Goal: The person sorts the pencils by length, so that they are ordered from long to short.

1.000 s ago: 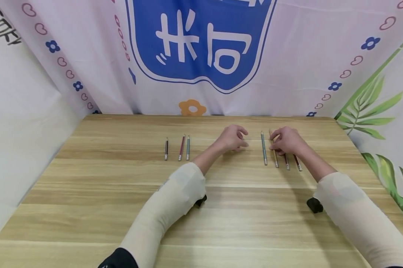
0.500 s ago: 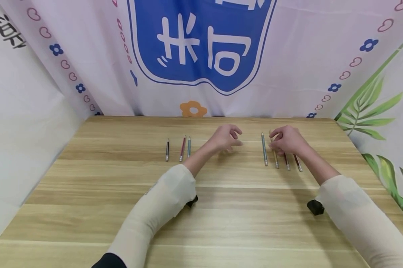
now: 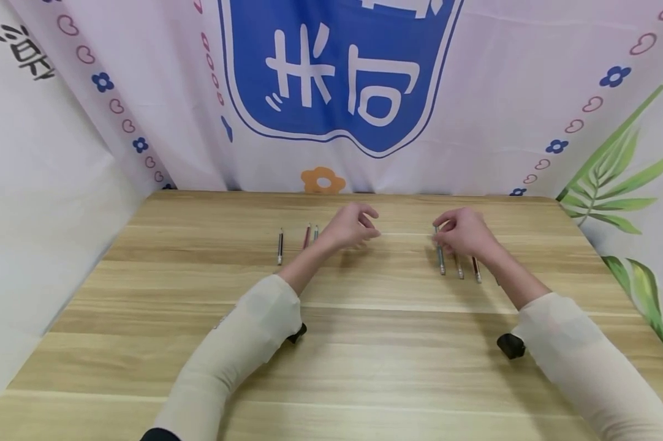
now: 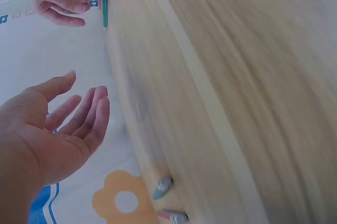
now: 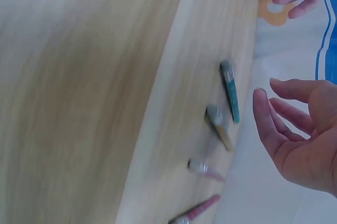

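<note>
My left hand [image 3: 349, 226] hovers over the table at middle left, fingers loosely bent, holding nothing. Under and beside that forearm lie a black pencil [image 3: 280, 247], a red pencil [image 3: 306, 236] and a short teal pencil [image 3: 316, 233], the last two partly covered. My right hand [image 3: 464, 231] is above another row of pencils, its relaxed fingers holding nothing in the right wrist view. Below it lie a longer teal pencil [image 5: 230, 92], a yellowish pencil [image 5: 218, 128], a pink-red pencil [image 5: 205, 169] and a second red pencil [image 5: 197, 211], mostly hidden in the head view.
The wood-grain table [image 3: 364, 367] ends at a printed cloth backdrop [image 3: 508, 92] behind the pencils. White cloth [image 3: 50, 202] hangs at the left, and a leaf-patterned cloth [image 3: 635, 184] hangs at the right. Black wrist cameras sit under both sleeves.
My left hand has moved left, away from the right row and over the left pencils. My right hand has shifted slightly left, from above the yellowish pencil toward the longer teal one.
</note>
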A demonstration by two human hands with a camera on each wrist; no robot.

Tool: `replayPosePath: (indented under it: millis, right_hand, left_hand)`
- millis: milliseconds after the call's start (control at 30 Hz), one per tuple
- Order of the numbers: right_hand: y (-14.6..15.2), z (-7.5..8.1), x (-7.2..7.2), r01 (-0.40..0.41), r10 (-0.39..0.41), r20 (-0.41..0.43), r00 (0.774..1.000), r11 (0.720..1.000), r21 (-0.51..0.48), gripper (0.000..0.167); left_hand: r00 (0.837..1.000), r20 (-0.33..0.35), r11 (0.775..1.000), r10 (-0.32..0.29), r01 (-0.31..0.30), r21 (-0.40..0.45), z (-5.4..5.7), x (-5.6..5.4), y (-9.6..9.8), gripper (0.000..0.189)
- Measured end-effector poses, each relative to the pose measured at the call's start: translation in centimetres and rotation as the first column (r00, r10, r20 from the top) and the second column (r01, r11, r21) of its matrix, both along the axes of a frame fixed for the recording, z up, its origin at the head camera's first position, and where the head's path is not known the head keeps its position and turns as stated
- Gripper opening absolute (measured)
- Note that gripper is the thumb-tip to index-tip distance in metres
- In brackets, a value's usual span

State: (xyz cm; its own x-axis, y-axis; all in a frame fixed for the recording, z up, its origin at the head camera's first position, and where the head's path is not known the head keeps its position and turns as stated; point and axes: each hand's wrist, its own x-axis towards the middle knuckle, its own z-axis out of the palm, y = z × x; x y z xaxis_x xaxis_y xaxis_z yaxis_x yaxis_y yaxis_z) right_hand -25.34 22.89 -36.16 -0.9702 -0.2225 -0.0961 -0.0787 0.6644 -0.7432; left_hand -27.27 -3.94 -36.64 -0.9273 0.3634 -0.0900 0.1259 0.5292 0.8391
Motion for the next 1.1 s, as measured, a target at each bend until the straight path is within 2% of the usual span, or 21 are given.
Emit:
replayPosePath:
  millis: [133,367,1100]
  right_hand:
    - [-1.0,-0.2,0.1,-0.016,0.020,0.046,0.999,0.997,-0.080,0.035]
    - [-2.5,-0.6,0.3,-0.012,0.029,0.126,0.992,0.991,-0.136,0.038]
    - [-7.7,-1.2,-0.2,-0.076,0.101,0.104,0.989,0.973,-0.218,0.034]
  left_hand:
    - [1.000,-0.020,0.999,0.020,-0.020,-0.028,0.1,0.2,-1.1,0.047]
    - [0.999,-0.013,0.998,0.053,-0.053,-0.020,0.0,0.5,-2.8,0.046]
    - [0.996,-0.031,0.996,0.089,-0.090,-0.005,-0.2,1.8,-7.4,0.040]
